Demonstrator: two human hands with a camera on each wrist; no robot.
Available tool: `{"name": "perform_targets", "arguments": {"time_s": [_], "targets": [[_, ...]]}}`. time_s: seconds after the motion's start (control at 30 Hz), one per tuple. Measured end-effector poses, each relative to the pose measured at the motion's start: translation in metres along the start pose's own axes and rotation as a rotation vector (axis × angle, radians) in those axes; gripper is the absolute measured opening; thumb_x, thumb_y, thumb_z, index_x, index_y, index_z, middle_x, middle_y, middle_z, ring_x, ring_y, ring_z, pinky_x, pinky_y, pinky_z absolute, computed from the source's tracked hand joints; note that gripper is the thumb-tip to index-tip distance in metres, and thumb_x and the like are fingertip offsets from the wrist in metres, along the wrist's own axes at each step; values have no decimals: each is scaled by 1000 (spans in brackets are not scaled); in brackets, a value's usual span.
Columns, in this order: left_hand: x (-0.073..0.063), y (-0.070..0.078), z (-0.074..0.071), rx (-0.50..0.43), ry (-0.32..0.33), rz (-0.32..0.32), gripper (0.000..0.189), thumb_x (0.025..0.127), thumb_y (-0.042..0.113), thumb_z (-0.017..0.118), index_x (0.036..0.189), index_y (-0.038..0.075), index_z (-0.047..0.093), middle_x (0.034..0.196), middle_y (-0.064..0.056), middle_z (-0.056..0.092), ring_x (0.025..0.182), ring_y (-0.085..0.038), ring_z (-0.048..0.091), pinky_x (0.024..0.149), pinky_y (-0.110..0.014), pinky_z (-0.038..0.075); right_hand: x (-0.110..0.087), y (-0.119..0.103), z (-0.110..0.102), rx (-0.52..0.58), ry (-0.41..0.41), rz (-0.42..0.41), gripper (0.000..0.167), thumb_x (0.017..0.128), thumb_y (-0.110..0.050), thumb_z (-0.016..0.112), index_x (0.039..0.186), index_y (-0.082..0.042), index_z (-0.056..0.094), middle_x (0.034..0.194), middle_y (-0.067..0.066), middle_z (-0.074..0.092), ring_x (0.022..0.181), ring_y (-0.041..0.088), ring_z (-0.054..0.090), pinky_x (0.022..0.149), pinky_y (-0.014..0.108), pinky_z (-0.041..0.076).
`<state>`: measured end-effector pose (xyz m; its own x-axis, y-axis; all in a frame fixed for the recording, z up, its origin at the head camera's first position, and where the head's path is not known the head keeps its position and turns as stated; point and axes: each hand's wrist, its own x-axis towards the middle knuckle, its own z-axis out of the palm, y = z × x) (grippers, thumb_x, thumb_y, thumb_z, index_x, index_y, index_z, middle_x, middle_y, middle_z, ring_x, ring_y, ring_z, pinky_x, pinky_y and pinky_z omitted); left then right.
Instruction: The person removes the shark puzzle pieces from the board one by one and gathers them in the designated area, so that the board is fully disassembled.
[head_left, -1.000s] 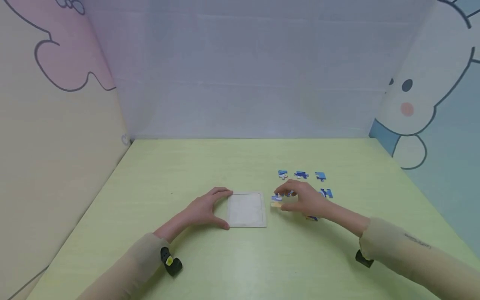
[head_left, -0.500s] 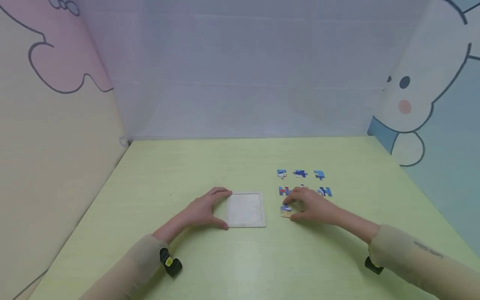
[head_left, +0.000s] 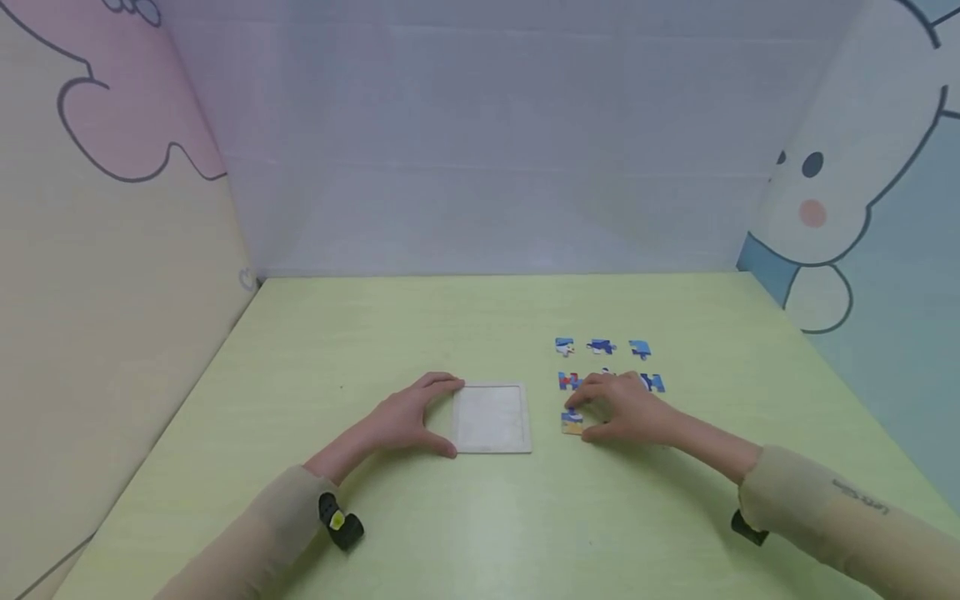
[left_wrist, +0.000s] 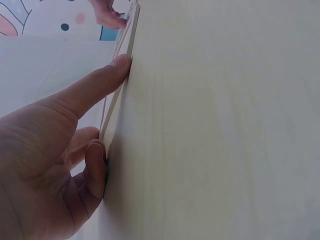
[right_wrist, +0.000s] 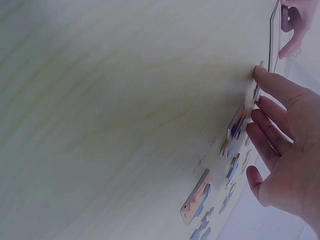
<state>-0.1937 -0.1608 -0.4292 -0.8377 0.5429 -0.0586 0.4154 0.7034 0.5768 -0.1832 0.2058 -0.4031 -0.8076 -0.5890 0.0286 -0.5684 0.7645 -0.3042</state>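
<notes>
In the head view a square, pale, shallow puzzle tray (head_left: 491,419) with a raised rim lies on the table. My left hand (head_left: 401,417) holds its left side, thumb at the near corner and index finger at the far corner; in the left wrist view the thumb (left_wrist: 120,61) presses on the tray's edge. To the right of the tray, my right hand (head_left: 630,408) pinches a blue-and-yellow jigsaw piece (head_left: 572,423) between thumb and index finger, right at the table surface. The other fingers of that hand hang over more pieces and partly hide them.
Beyond the right hand, several jigsaw pieces lie in rows, among them a blue one (head_left: 640,348), a dark blue one (head_left: 601,347) and a red-blue one (head_left: 570,382). An orange-topped piece (right_wrist: 196,197) shows in the right wrist view. Patterned walls surround the table (head_left: 360,333).
My right hand has shifted the jigsaw piece right and nearer, away from the tray's edge, then stayed there over the last half second. The left hand and tray have kept their place.
</notes>
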Motion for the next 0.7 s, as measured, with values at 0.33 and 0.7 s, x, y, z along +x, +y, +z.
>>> {"name": "perform_targets", "arguments": {"time_s": [0.33, 0.7], "targets": [[-2, -3, -1, 5, -15, -4, 99, 66, 49, 89, 150, 24, 42, 156, 2, 38, 140, -26, 44, 109, -51, 44, 3, 4, -1, 28, -25, -24, 37, 76, -28, 83, 112, -27, 73, 111, -10, 69, 110, 17, 64, 88, 45, 39], [-7, -6, -21, 4, -28, 78, 100, 73, 49, 84, 154, 17, 34, 162, 0, 29, 103, -22, 64, 88, -35, 55, -5, 2, -20, -36, -42, -51, 48, 80, -31, 81, 124, -19, 67, 125, -1, 66, 120, 24, 60, 97, 53, 40]]}}
